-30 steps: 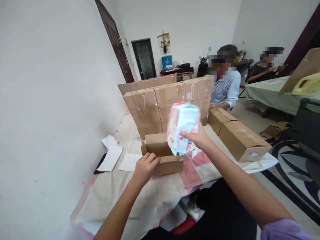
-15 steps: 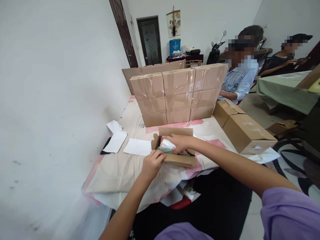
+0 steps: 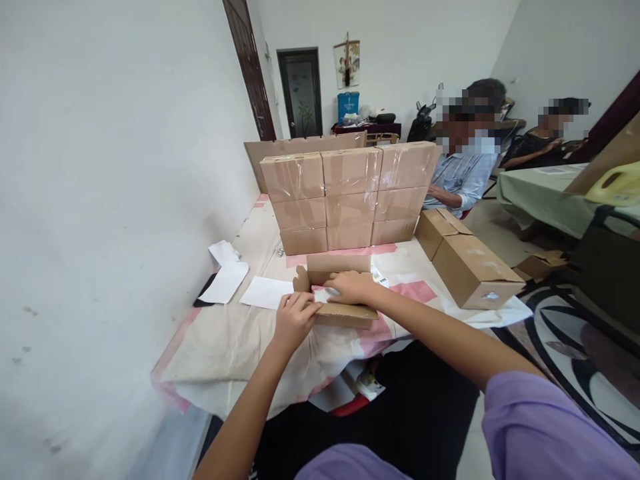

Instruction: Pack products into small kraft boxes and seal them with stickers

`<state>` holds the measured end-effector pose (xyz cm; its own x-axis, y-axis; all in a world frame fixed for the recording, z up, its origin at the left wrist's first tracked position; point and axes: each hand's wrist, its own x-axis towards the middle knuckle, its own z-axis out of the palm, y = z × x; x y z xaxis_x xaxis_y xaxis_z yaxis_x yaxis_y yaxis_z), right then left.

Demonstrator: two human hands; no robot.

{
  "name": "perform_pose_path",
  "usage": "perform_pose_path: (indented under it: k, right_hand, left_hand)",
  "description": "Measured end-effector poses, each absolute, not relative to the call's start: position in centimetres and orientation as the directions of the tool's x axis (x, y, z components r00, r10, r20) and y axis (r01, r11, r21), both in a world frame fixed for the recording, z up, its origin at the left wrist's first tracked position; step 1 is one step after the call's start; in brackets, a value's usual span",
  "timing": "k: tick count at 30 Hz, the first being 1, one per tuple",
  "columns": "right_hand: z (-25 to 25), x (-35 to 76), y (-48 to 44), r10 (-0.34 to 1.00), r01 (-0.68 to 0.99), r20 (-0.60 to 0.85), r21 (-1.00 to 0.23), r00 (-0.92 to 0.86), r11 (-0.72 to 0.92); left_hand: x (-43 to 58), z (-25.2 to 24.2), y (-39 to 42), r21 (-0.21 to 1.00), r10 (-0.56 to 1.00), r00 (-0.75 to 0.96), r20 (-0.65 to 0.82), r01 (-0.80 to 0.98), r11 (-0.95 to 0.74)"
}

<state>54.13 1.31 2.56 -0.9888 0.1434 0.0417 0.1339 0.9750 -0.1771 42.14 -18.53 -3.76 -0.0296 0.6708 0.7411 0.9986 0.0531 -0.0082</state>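
Observation:
An open cardboard box [image 3: 347,316] lies on the cloth-covered table in front of me, its far flap raised. My left hand [image 3: 296,316] is closed on the box's near left edge, fingers bent over the rim. Inside the box, my right hand [image 3: 349,288] is closed on a white and pink packet [image 3: 321,293]. Its fingertips are partly sunk behind the near wall, and most of the packet is hidden by the hand and the cardboard.
Taped cartons [image 3: 350,197] form a wall behind the box. Two longer cartons [image 3: 473,267] stand at the right edge. White papers [image 3: 267,292] lie to the left, near the wall. A person in a light blue shirt [image 3: 465,177] sits beyond; another person sits farther right.
My right hand has gone lower into the box with the packet, which shows less now. My left hand stays on the rim. The whole view has shifted slightly.

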Motion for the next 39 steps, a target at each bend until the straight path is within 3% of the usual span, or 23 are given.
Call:
perform_pose_path:
  k: [2,5,8,13,17,20,26,31,33,35,39]
  right_hand:
    - [2.2,55.9,1.8,0.213,0.161,0.209,-0.241,-0.954,0.957]
    - [-0.3,60.1,2.2,0.383,0.221,0.436,-0.376,-0.814,0.900]
    - [-4.2,63.5,2.1,0.442,0.134,0.555,-0.508,-0.705,0.851]
    - [-7.4,62.5,3.1,0.553,-0.229,0.589,-0.778,-0.589,0.585]
    - [-8.0,58.7,5.8,0.708,-0.245,0.517,-0.855,-0.481,0.457]
    - [-9.2,56.6,7.3,0.749,-0.270,0.444,-0.896,-0.492,0.354]
    - [-9.7,57.3,7.9,0.693,-0.310,0.412,-0.910,-0.591,0.277]
    - [-7.7,59.3,7.7,0.544,-0.254,0.567,-0.799,-0.619,0.545]
    - [-7.3,59.7,7.7,0.470,-0.239,0.603,-0.743,-0.644,0.625]
    - [-7.1,60.0,7.6,0.449,-0.183,0.594,-0.715,-0.667,0.674]
    - [-6.9,60.6,7.6,0.416,-0.152,0.590,-0.682,-0.692,0.715]
  left_hand:
    - [40.8,-4.3,-18.8,0.108,0.610,-0.170,0.774,0.985,0.137]
    - [38.2,-5.5,-18.7,0.504,0.609,-0.449,0.654,0.859,0.092]
    - [36.3,-6.3,-17.5,0.749,0.772,-0.447,0.453,0.660,-0.057]
    - [36.9,-7.4,-14.4,0.835,0.813,-0.438,0.383,0.540,-0.102]
    - [38.5,-9.0,-13.1,0.909,0.719,-0.603,0.346,0.406,-0.097]
    - [38.9,-9.8,-12.9,0.942,0.669,-0.678,0.304,0.319,-0.105]
    - [38.0,-9.8,-13.0,0.945,0.635,-0.717,0.289,0.317,-0.073]
    - [37.7,-8.9,-12.9,0.873,0.623,-0.680,0.387,0.487,-0.011]
    - [37.8,-8.3,-13.0,0.763,0.627,-0.620,0.472,0.644,0.062]
    - [37.9,-7.6,-13.2,0.574,0.654,-0.515,0.554,0.805,0.147]
    - [38.7,-6.5,-14.0,0.297,0.737,-0.371,0.565,0.925,0.239]
